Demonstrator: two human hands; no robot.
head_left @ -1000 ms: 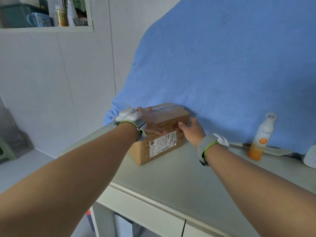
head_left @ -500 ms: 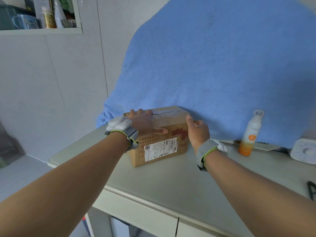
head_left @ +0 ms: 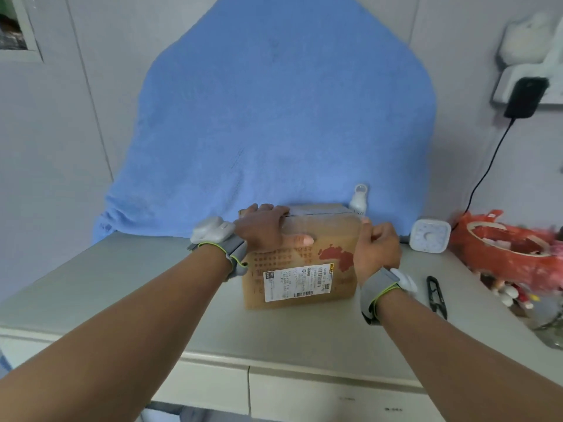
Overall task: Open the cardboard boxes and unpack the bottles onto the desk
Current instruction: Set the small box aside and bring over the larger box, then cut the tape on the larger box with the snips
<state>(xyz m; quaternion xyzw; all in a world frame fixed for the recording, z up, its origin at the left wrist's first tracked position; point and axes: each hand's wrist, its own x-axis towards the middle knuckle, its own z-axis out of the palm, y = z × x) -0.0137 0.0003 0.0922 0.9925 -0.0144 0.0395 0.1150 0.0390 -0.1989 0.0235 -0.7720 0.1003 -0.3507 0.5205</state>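
Note:
A taped brown cardboard box (head_left: 301, 263) with a white shipping label stands on the pale desk (head_left: 152, 284), right in front of me. My left hand (head_left: 263, 228) lies over its top left edge, thumb pressed on the front face. My right hand (head_left: 376, 249) clasps the box's right side. The flaps are closed. Only the white cap of a spray bottle (head_left: 359, 197) shows behind the box's far right corner.
A blue towel (head_left: 274, 132) hangs against the wall behind the box. Right of the box are a small white timer (head_left: 430, 237), black snips (head_left: 436, 295) and a red plastic bag (head_left: 511, 254) with clutter. A black charger (head_left: 522, 97) and its cable hang at the upper right.
The box has shifted right along the desk toward the spray bottle, held in both hands, and now hides most of the bottle. My view has turned right, bringing in the timer, snips and red bag.

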